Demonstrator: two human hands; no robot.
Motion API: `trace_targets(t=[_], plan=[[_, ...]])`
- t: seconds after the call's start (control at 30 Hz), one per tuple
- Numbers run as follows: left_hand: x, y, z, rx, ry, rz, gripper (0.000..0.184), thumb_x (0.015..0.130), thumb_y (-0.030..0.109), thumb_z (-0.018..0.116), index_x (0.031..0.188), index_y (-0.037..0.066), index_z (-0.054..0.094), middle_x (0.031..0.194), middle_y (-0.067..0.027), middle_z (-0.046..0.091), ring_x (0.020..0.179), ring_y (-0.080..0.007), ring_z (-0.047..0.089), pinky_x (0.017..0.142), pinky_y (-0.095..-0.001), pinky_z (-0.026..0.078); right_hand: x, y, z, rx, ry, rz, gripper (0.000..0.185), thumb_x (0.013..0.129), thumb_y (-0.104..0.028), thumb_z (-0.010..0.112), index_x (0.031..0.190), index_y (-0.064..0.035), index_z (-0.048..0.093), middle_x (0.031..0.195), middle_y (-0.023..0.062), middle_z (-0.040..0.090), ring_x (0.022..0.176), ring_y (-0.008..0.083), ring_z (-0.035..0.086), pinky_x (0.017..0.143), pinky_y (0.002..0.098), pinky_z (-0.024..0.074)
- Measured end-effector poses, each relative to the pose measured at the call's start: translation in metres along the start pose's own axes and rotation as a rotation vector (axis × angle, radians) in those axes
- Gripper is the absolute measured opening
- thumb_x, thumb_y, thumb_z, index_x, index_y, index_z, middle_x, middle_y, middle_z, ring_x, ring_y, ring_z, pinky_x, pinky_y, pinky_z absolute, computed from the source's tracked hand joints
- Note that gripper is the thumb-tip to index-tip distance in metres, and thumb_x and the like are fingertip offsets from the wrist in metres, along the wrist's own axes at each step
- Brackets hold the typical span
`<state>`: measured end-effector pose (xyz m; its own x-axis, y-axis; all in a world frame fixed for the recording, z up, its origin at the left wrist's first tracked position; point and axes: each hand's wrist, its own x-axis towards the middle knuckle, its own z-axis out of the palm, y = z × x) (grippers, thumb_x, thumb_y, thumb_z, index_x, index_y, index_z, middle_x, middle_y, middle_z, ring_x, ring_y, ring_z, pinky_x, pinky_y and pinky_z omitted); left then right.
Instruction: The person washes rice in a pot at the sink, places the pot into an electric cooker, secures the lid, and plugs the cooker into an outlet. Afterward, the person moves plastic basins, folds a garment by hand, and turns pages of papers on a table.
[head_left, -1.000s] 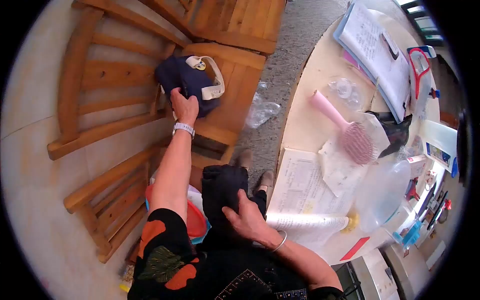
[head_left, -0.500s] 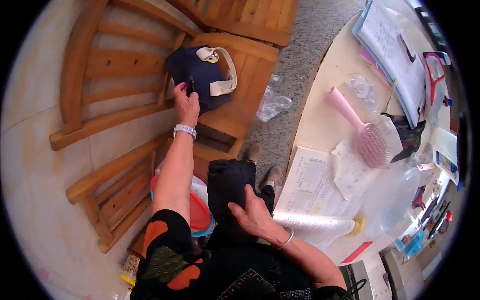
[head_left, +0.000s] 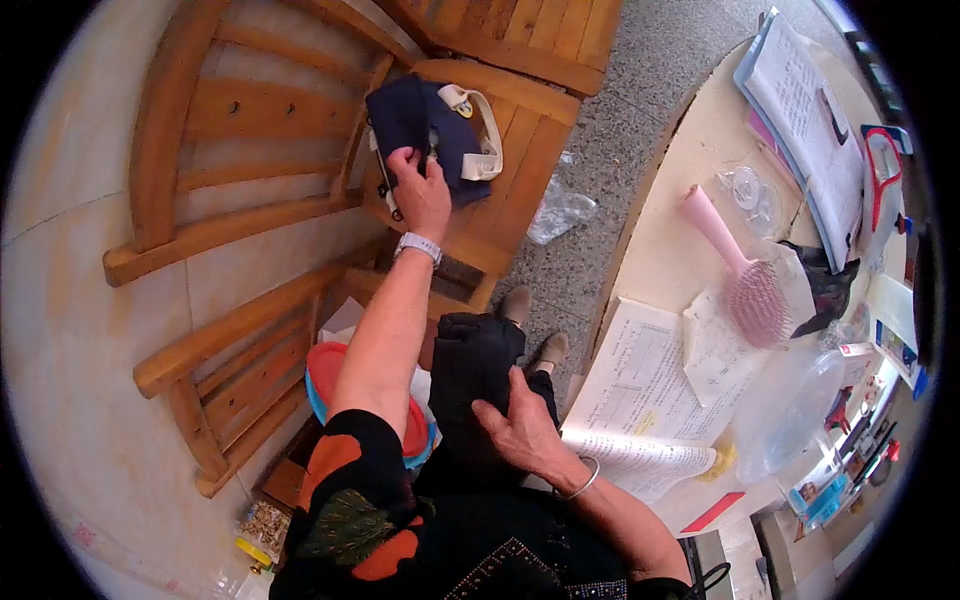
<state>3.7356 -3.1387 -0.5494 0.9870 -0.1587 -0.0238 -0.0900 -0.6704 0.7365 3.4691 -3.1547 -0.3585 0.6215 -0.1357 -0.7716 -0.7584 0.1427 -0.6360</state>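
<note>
A navy tote bag (head_left: 455,130) with cream handles lies on a wooden chair seat. My left hand (head_left: 422,195), wearing a pale wristband, pinches the bag's near edge between thumb and fingers. A lighter strip shows along the bag's side, next to my fingers. My right hand (head_left: 525,430), with a bangle at the wrist, is on a folded black cloth (head_left: 465,370) over my lap. Its thumb lies on top and some fingers are hidden; it appears to grip the cloth's right side.
To the right, a table (head_left: 655,220) carries a pink hairbrush (head_left: 750,280), an open book (head_left: 640,380), a clipboard with papers (head_left: 800,120), red scissors (head_left: 880,170) and a clear plastic lid (head_left: 795,410). A plastic bag (head_left: 562,212) lies on the floor. A red basin (head_left: 335,375) sits below my left arm.
The view has shifted, so most things appear further right. My left hand has changed its hold on the bag, and the bag's near edge is lifted. My right hand stays on the cloth.
</note>
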Motion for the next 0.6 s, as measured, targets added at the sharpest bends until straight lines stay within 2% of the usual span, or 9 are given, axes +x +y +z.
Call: trace_targets(t=[0.03, 0.07, 0.13, 0.23, 0.33, 0.43, 0.5, 0.6], plan=[[-0.001, 0.004, 0.001, 0.052, -0.020, -0.023, 0.035, 0.091, 0.007, 0.053, 0.123, 0.004, 0.040, 0.120, -0.0276, 0.062, 0.107, -0.0426, 0.062, 0.091, -0.0461, 0.048, 0.000, 0.002, 0.001, 0.014, 0.028, -0.034, 0.046, 0.090, -0.019, 0.065, 0.118, 0.0083, 0.040, 0.101, 0.0394, 0.060, 0.101, 0.0532, 0.059, 0.084, 0.0503, 0.0494], [0.000, 0.002, 0.008, -0.028, 0.028, 0.014, 0.034, 0.091, 0.008, 0.052, 0.122, 0.003, 0.040, 0.117, -0.0263, 0.064, 0.102, -0.0443, 0.063, 0.090, -0.0481, 0.048, 0.001, 0.002, 0.001, 0.012, 0.022, -0.024, 0.046, 0.090, -0.019, 0.065, 0.117, 0.0081, 0.040, 0.101, 0.0396, 0.060, 0.101, 0.0533, 0.059, 0.084, 0.0504, 0.0494], [0.002, -0.003, 0.016, 0.004, 0.028, -0.034, 0.033, 0.091, 0.008, 0.051, 0.121, 0.002, 0.040, 0.117, -0.0267, 0.064, 0.103, -0.0442, 0.063, 0.090, -0.0483, 0.048, 0.002, 0.003, 0.001, 0.008, 0.010, -0.003, 0.045, 0.090, -0.019, 0.065, 0.116, 0.0078, 0.040, 0.099, 0.0398, 0.060, 0.100, 0.0535, 0.059, 0.082, 0.0507, 0.0493], [0.005, 0.001, 0.014, 0.019, 0.014, -0.084, 0.031, 0.090, 0.007, 0.049, 0.119, 0.000, 0.041, 0.115, -0.0280, 0.064, 0.104, -0.0445, 0.062, 0.091, -0.0489, 0.048, 0.003, -0.002, -0.002, -0.070, -0.015, 0.083, 0.055, 0.089, -0.026, 0.064, 0.126, 0.0080, 0.041, 0.096, 0.0308, 0.065, 0.087, 0.0402, 0.067, 0.078, 0.0433, 0.0510], [0.007, -0.011, 0.015, -0.021, 0.027, -0.069, 0.031, 0.090, 0.008, 0.048, 0.119, 0.000, 0.042, 0.114, -0.0290, 0.064, 0.104, -0.0451, 0.062, 0.091, -0.0487, 0.048, 0.004, 0.005, 0.001, -0.070, 0.036, 0.030, 0.052, 0.089, -0.027, 0.065, 0.122, 0.0076, 0.043, 0.085, 0.0276, 0.066, 0.076, 0.0386, 0.066, 0.070, 0.0441, 0.0498], [0.008, -0.012, 0.010, -0.014, 0.017, -0.086, 0.031, 0.090, 0.009, 0.046, 0.119, -0.001, 0.042, 0.113, -0.0302, 0.064, 0.104, -0.0456, 0.061, 0.092, -0.0484, 0.047, 0.004, -0.005, -0.003, 0.018, -0.003, 0.050, 0.041, 0.090, -0.018, 0.065, 0.110, 0.0071, 0.040, 0.095, 0.0393, 0.060, 0.096, 0.0525, 0.060, 0.079, 0.0505, 0.0493], [0.007, 0.000, 0.003, 0.018, -0.007, -0.137, 0.032, 0.090, 0.009, 0.045, 0.119, -0.003, 0.042, 0.113, -0.0310, 0.063, 0.104, -0.0457, 0.061, 0.092, -0.0481, 0.047, 0.004, -0.008, -0.004, -0.013, 0.010, 0.043, 0.040, 0.090, -0.018, 0.065, 0.109, 0.0067, 0.040, 0.094, 0.0387, 0.060, 0.095, 0.0525, 0.061, 0.077, 0.0503, 0.0494], [0.010, -0.010, 0.007, 0.004, -0.017, -0.087, 0.032, 0.089, 0.009, 0.046, 0.119, -0.004, 0.043, 0.113, -0.0315, 0.063, 0.103, -0.0457, 0.062, 0.092, -0.0481, 0.047, 0.004, -0.012, -0.005, -0.028, 0.003, 0.071, 0.040, 0.090, -0.018, 0.065, 0.109, 0.0066, 0.040, 0.092, 0.0381, 0.060, 0.092, 0.0526, 0.061, 0.075, 0.0504, 0.0493]])
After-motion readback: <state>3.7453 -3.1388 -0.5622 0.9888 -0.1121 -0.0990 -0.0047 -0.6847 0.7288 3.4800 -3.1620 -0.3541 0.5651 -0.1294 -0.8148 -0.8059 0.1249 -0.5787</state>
